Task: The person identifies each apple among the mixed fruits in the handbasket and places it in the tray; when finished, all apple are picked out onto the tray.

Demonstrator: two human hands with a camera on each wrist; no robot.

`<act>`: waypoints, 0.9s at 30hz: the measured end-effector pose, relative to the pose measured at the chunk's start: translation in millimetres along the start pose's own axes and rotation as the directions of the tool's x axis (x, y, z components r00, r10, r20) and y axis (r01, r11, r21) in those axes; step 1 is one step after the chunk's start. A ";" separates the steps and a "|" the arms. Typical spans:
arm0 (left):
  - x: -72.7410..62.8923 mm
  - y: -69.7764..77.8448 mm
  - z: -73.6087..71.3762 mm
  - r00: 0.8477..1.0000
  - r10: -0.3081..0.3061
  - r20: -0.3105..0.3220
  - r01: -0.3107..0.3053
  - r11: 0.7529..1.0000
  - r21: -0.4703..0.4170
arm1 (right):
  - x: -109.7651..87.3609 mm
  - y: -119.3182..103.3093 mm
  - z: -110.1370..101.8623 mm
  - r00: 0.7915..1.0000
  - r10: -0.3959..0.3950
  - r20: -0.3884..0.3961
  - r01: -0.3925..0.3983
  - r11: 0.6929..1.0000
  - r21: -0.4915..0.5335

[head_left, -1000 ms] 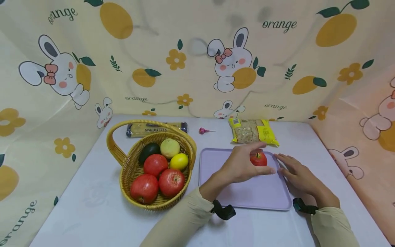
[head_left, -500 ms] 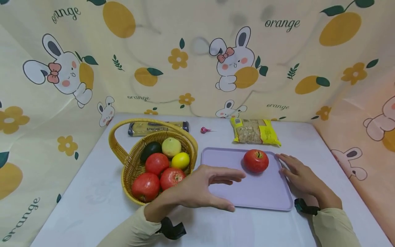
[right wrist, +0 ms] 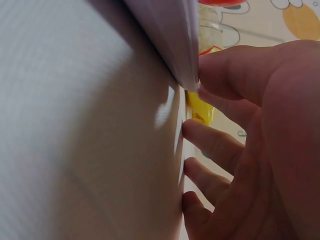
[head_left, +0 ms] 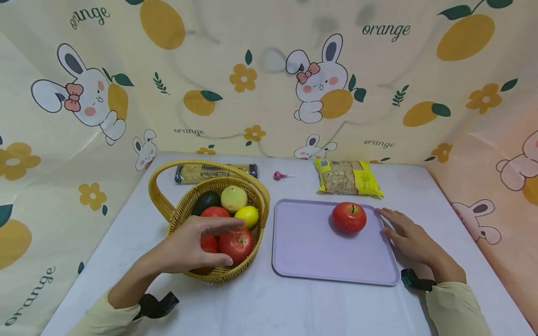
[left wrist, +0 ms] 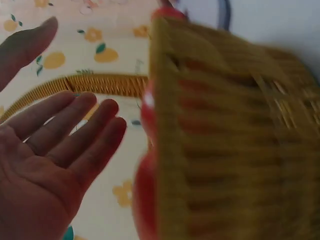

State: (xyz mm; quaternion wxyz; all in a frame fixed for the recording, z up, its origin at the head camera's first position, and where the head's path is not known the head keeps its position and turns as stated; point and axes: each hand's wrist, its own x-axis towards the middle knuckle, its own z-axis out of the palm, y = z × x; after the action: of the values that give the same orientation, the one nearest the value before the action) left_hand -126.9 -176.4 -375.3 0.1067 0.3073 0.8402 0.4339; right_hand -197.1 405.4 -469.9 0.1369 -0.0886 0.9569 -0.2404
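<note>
Above the front left of the wicker basket, my left hand hovers with its thumb and fingers spread apart, holding nothing. In the left wrist view the palm faces the basket's rim. Red pomegranate-like fruit, a lemon, a pale green round fruit and a dark green fruit lie in the basket. A red apple sits on the far right part of the lilac tray. My right hand rests at the tray's right edge, its thumb touching the rim.
Behind the basket lies a pack of spaghetti. A wrapped lollipop is on the table's far side, and a yellow bag lies behind the tray. The basket's tall arched handle rises over its far left side.
My left hand has withdrawn from around the apple, leaving it on the tray, and has moved left to over the basket. The right hand stays at the tray's edge.
</note>
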 end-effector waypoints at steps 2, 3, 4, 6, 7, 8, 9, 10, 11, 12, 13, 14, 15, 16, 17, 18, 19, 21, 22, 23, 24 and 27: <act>-3.1 -5.3 -1.9 1.000 -0.016 -0.013 0.016 0.999 0.050 | -0.2 -0.2 -0.5 1.000 -0.001 -0.004 0.001 1.000 -0.003; -3.7 -7.1 -1.7 0.999 -0.026 -0.021 0.027 0.996 0.079 | -0.4 -0.4 -0.7 1.000 -0.001 -0.005 0.001 1.000 -0.003; -3.8 -8.7 -0.9 0.999 -0.030 -0.025 0.032 0.994 0.107 | -0.6 -0.5 -0.8 1.000 -0.004 -0.008 0.004 1.000 -0.005; -2.8 -11.9 2.1 0.999 -0.039 -0.026 0.042 0.987 0.156 | -1.0 -0.6 -1.0 1.000 -0.009 -0.012 0.008 1.000 -0.007; -1.7 -13.1 4.0 0.999 -0.038 -0.027 0.043 0.982 0.185 | -1.3 -1.0 -1.0 1.000 -0.010 -0.014 0.010 1.000 -0.006; -0.5 -14.4 6.0 0.999 -0.035 -0.025 0.040 0.977 0.210 | -1.5 -1.2 -0.9 1.000 -0.011 -0.014 0.011 1.000 -0.005; 0.9 -15.5 8.2 0.999 -0.036 -0.024 0.041 0.972 0.233 | -1.7 -1.5 -0.7 1.000 -0.011 -0.016 0.011 1.000 -0.003; 2.1 -16.5 10.2 0.999 -0.033 -0.021 0.037 0.966 0.255 | -1.8 -1.7 -0.4 1.000 -0.012 -0.016 0.012 1.000 0.000; 3.3 -17.5 11.9 0.999 -0.032 -0.021 0.037 0.961 0.273 | -2.0 -1.9 -0.2 1.000 -0.011 -0.016 0.011 1.000 0.002; 4.5 -18.0 13.6 0.999 -0.030 -0.021 0.035 0.956 0.291 | -2.1 -2.0 0.1 1.000 -0.009 -0.015 0.009 1.000 0.006; 5.7 -17.8 15.5 0.999 -0.030 -0.023 0.036 0.952 0.304 | -2.2 -2.1 0.4 1.000 -0.008 -0.014 0.008 1.000 0.007; 6.6 -17.4 17.5 0.999 -0.036 -0.027 0.042 0.948 0.314 | -2.4 -2.1 0.7 1.000 -0.006 -0.013 0.006 1.000 0.008; 7.6 -16.5 19.5 0.998 -0.046 -0.032 0.054 0.944 0.326 | -2.6 -2.1 0.8 1.000 -0.005 -0.013 0.005 1.000 0.009; 8.5 -15.3 21.5 0.998 -0.056 -0.039 0.066 0.939 0.338 | -2.8 -2.0 1.0 1.000 -0.005 -0.013 0.005 1.000 0.009; 9.8 -14.2 23.6 0.997 -0.065 -0.048 0.078 0.934 0.349 | -2.9 -2.0 1.0 1.000 -0.004 -0.013 0.004 1.000 0.008; 10.9 -12.9 26.1 0.995 -0.076 -0.058 0.092 0.927 0.363 | -2.7 -2.2 1.0 1.000 -0.003 -0.014 0.003 1.000 0.009; 12.1 -11.6 28.4 0.994 -0.091 -0.065 0.109 0.919 0.379 | -2.6 -2.2 1.0 1.000 -0.003 -0.015 0.003 1.000 0.009; 14.7 -9.5 32.8 0.990 -0.119 -0.072 0.138 0.897 0.419 | -2.4 -2.1 0.8 1.000 -0.004 -0.017 0.004 1.000 0.009; 16.2 -8.8 34.9 0.989 -0.131 -0.073 0.150 0.885 0.441 | -2.2 -2.0 0.7 1.000 -0.005 -0.018 0.005 1.000 0.010; 17.8 -8.4 36.8 0.988 -0.138 -0.070 0.154 0.872 0.464 | -2.1 -1.8 0.6 1.000 -0.006 -0.018 0.006 1.000 0.012; 19.0 -8.0 38.5 0.987 -0.144 -0.066 0.158 0.859 0.486 | -2.0 -1.4 0.5 1.000 -0.008 -0.019 0.008 1.000 0.012; 22.1 -8.7 42.9 0.988 -0.144 -0.058 0.152 0.826 0.543 | -1.7 -0.4 0.3 1.000 -0.014 -0.022 0.014 1.000 0.013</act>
State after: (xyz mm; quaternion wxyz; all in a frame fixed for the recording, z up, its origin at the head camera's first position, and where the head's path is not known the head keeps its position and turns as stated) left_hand -129.0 -138.2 -406.1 0.0418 0.2557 0.9509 0.1692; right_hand -195.3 405.4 -469.6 0.1254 -0.0920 0.9561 -0.2483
